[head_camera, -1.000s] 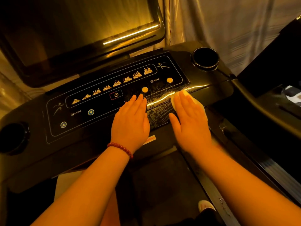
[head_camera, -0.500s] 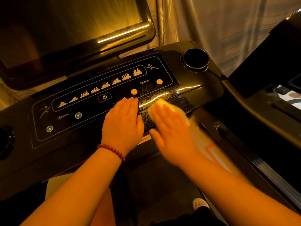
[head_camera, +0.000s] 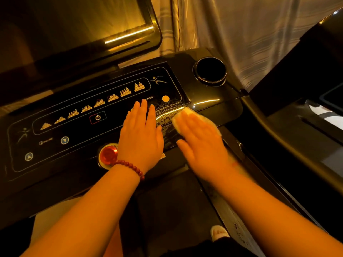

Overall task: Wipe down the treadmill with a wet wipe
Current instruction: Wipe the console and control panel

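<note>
Around the power button (head_camera: 97, 117) spreads the glossy black console of the treadmill (head_camera: 187, 58), the biggest thing in view. Above and behind the button leans a dark screen (head_camera: 65, 30), and far to the button's upper right hangs a pale striped curtain (head_camera: 241, 34). Below and right of the button lies the dark belt (head_camera: 172, 206).

Just right of the button the left hand (head_camera: 141, 138) lies flat on the panel, fingers straight and together, grasping nothing. Further right of the button the right hand (head_camera: 202, 145), slightly blurred, also lies flat. Its straight fingers press the wet wipe (head_camera: 185, 113) onto the console's front edge, and the wipe peeks out past the fingertips. Wet streaks gleam on the panel between the hands.

Up and right of the button sits a round cup holder (head_camera: 209, 71). Below the button stands a red knob (head_camera: 108, 154), partly hidden by the left wrist, which wears a bead bracelet (head_camera: 130, 166). Right of the button, beyond the left fingertips, glows an orange dot (head_camera: 165, 98).
</note>
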Motion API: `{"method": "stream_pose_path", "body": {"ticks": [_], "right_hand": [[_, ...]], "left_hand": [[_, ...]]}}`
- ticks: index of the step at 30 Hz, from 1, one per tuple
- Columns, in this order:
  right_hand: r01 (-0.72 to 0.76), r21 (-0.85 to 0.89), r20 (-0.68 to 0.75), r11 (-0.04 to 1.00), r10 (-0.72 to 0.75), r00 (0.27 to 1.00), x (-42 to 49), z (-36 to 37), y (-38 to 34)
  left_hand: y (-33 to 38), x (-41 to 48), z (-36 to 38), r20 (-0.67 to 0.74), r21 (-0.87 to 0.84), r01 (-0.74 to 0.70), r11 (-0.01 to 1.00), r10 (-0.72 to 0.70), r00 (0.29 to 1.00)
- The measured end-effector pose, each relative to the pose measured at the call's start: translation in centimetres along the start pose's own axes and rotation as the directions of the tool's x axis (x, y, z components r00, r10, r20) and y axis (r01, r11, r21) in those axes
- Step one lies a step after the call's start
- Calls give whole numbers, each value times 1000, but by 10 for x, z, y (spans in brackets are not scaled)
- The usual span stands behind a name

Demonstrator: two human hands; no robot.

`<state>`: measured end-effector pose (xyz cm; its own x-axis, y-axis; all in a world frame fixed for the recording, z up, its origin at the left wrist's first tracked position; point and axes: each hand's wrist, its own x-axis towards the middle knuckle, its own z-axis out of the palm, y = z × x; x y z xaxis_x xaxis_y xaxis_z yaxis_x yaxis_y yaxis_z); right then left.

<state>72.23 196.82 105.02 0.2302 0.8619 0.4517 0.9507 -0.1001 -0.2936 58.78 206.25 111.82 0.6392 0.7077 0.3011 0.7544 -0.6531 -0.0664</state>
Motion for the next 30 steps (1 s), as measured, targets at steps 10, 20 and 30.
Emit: {"method": "stream_pose_path", "body": {"ticks": [10, 20, 30], "right_hand": [[142, 52, 24, 988, -144, 989, 0, 0, 9], [247, 22, 60, 969, -248, 967, -4, -12, 48], [327, 8, 245, 945, -319, 916, 5, -28, 66]], "left_hand": [[3, 0, 1, -19, 6, -9, 1000, 9, 1000], [12, 5, 2, 5, -46, -57, 997, 57, 998], [29, 27, 2, -4, -43, 11, 999, -11, 1000]]}}
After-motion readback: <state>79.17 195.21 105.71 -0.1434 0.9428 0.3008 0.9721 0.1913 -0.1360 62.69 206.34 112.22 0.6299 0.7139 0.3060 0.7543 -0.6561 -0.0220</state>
